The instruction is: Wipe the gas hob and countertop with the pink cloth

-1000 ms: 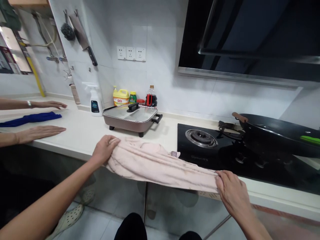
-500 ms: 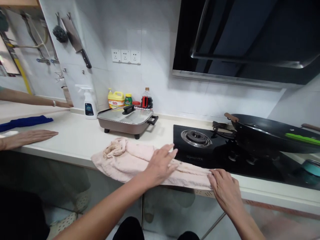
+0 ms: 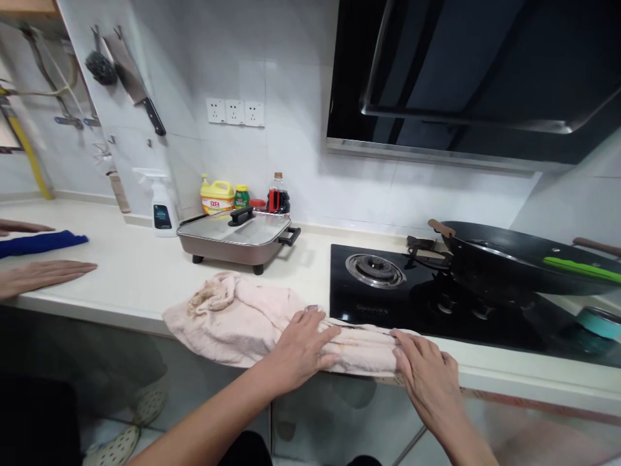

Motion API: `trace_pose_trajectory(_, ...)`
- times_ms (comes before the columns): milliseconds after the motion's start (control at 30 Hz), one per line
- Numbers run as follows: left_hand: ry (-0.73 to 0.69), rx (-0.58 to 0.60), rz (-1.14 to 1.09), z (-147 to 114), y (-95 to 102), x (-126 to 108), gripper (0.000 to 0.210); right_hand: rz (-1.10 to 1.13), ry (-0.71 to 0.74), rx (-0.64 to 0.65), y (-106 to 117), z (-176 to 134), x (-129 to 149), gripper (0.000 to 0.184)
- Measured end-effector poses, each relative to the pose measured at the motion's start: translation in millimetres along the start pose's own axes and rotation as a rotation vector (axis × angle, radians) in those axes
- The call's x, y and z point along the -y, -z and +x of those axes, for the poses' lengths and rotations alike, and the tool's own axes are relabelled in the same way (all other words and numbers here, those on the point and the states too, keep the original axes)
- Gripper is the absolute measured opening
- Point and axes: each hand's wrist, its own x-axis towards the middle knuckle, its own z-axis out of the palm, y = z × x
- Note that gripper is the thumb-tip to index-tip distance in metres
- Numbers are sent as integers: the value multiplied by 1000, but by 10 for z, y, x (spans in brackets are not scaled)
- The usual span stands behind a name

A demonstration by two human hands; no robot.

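Note:
A pale pink cloth (image 3: 242, 333), stained at its bunched left end, lies along the counter's front edge and droops a little over it. My left hand (image 3: 301, 349) rests on the middle of the cloth, fingers bent over its far edge and thumb on the near side, gripping the fabric. At the cloth's right end my right hand (image 3: 429, 369) pinches the folded layers between thumb and fingers. Just behind the right half sits the black gas hob (image 3: 359, 304). An electric pan (image 3: 233, 252) with a glass lid stands behind the left half.
A large wok (image 3: 514, 259) holding a green-handled tool sits on the right burner. Another person's hand (image 3: 53, 275) lies flat on the counter (image 3: 126, 285) by a blue cloth (image 3: 43, 243). A spray bottle (image 3: 162, 207) stands near the wall; a cleaver (image 3: 133, 77) hangs above.
My left hand has drawn its spread fingers in over the cloth, which now looks more gathered between my hands. The view has shifted slightly right. The other person's far arm has pulled back left.

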Motion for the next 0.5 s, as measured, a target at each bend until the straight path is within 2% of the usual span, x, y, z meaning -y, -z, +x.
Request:
trace_pose_trajectory(100,81,33,-63,78,-8,-50,45,-16,-54,-7,112,100,72,41)
trace_pose_trajectory(167,113,9,-82,114,-21,-85,44,6,-60,-51,182,182,175,40)
trace_pose_trajectory(333,117,-64,-52,91,-70,-130,46,219,166,37,191,299,485,38)
trace_pose_trajectory(500,131,-96,-69,47,-113,-115,55,173,144,22,119,273,574,36)
